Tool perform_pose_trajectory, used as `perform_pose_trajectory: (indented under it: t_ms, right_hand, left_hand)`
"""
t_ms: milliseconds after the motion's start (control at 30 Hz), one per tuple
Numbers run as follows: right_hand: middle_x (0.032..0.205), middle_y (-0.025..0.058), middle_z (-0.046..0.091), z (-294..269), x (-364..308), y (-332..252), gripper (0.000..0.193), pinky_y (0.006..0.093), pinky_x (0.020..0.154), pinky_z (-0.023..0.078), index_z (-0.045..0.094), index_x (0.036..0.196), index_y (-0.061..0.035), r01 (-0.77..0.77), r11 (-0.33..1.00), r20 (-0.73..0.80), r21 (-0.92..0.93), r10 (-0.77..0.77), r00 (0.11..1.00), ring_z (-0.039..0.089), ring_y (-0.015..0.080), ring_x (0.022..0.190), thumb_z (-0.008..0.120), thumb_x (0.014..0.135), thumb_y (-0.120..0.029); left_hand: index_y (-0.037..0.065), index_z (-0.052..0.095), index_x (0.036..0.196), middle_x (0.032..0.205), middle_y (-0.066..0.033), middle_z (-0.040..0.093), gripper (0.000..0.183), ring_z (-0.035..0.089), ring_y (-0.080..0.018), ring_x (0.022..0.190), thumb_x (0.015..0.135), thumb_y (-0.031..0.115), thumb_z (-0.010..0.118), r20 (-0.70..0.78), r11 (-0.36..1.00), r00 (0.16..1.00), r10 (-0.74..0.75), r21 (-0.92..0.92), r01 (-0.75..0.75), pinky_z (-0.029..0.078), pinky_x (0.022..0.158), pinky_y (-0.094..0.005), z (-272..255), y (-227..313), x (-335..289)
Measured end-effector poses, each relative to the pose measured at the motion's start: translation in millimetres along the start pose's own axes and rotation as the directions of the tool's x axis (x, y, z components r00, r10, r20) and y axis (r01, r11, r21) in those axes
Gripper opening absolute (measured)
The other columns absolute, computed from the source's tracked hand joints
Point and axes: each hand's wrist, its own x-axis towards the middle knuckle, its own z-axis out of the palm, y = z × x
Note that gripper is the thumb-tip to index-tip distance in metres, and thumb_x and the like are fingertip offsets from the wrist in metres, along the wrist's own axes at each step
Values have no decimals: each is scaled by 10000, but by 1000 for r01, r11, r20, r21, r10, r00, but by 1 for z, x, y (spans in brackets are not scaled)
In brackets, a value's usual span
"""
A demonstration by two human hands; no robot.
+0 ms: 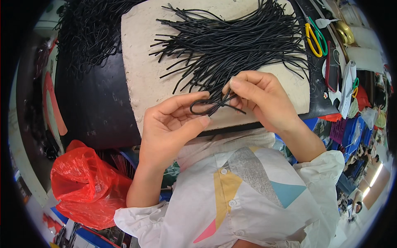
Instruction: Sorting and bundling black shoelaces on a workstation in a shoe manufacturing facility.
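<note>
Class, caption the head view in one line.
Right hand pinches a looped black cord at the left hand, beside loose cords.

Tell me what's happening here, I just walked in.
A person is handling a thin black cord with bare hands. The left hand holds its looped part and the right hand pinches it just beside that; whether it's knotted isn't clear. Both hands are over the near part of a beige board, where many loose black cords lie.
</note>
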Motion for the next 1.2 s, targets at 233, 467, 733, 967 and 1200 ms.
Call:
perform_pose_trajectory:
  t_ms: [233, 467, 733, 967, 1200]
  right_hand:
    - [774, 25, 592, -2, 0, -4, 173, 185, 603, 456, 600, 872, 5, -27, 998, 34, -57, 29, 999, 546, 64, 656, 543, 847, -156]
    - [746, 53, 603, -4, -3, -5, 161, 206, 595, 472, 612, 833, 22, 37, 992, 37, -116, -33, 999, 569, 94, 635, 583, 819, -136]
    - [678, 12, 598, -3, -4, -4, 148, 178, 579, 439, 624, 793, -5, 82, 981, 50, -174, -75, 996, 540, 50, 618, 614, 801, -152]
    - [640, 7, 578, 6, -11, 4, 110, 182, 533, 402, 610, 769, 2, 230, 924, 46, -305, -227, 973, 508, 51, 579, 597, 797, -104]
    - [643, 49, 564, 4, 3, -12, 80, 262, 507, 379, 615, 735, -32, 575, 465, 261, -673, -577, 773, 514, 150, 565, 645, 720, -104]
  left_hand:
    - [-74, 545, 1025, 847, -144, 629, 275, 612, -141, 739, 761, -16, 600, -39, 993, 995, -88, -78, 85, 503, 672, -219, -5, 0, 0]
    - [-83, 557, 962, 809, -155, 623, 203, 622, -166, 669, 818, 59, 559, -162, 997, 984, -68, -40, 62, 531, 631, -259, -4, -4, 0]
    - [-90, 567, 920, 778, -154, 618, 180, 610, -165, 681, 843, 68, 530, -105, 998, 992, -66, 12, 68, 511, 613, -248, 4, 2, 1]
    - [-74, 581, 845, 674, -66, 580, 109, 533, -81, 598, 796, 24, 583, 6, 975, 1000, -25, 220, 23, 437, 542, -192, 10, -2, 3]
    - [-48, 604, 834, 665, -30, 566, 93, 515, -61, 591, 799, 34, 575, -85, 865, 959, 270, 460, -203, 411, 530, -176, 3, 9, 0]
